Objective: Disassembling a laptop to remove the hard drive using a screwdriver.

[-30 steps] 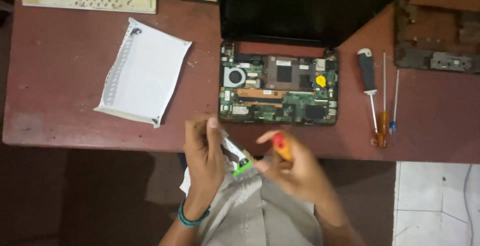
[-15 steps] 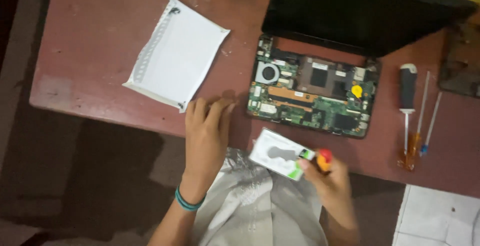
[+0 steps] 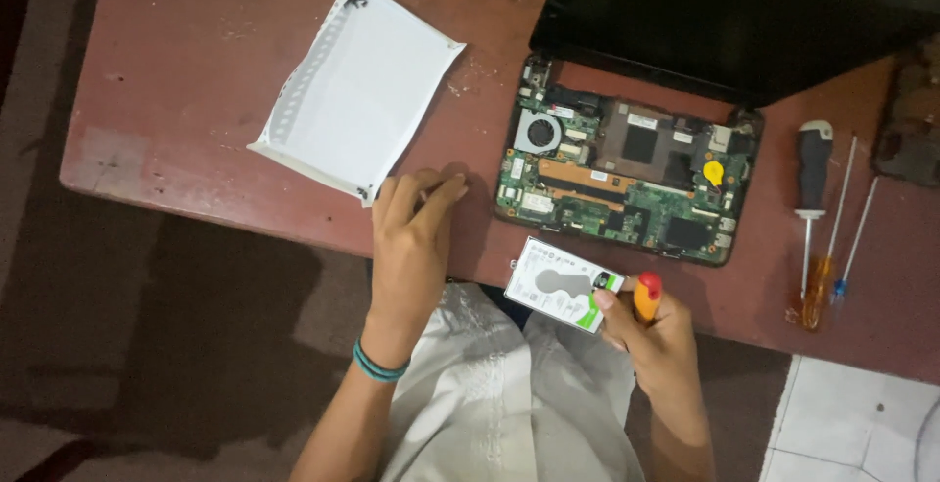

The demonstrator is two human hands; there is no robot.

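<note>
Your right hand [image 3: 654, 337] pinches the hard drive [image 3: 564, 284] by its lower right corner, thumb on the label, and the same fist wraps a small screwdriver with an orange and red handle [image 3: 646, 296]. The drive is lifted clear of the opened laptop [image 3: 627, 174], just off the board's 6 o'clock edge. Your left hand [image 3: 413, 237] lies on the table [image 3: 196, 81] at the laptop's 9 o'clock, fingers drawn together with the tips pressed down near the front edge; they may be closing on a loose screw, but the view is too dim to tell.

Judging by how things lie, the teardown looks well along: the white cover panel [image 3: 362, 86] is off and set aside at 10 o'clock, the mainboard and fan are bare, and the drive is out. The board itself is not yet lifted. Three more screwdrivers [image 3: 821, 218] wait at the laptop's 3 o'clock.
</note>
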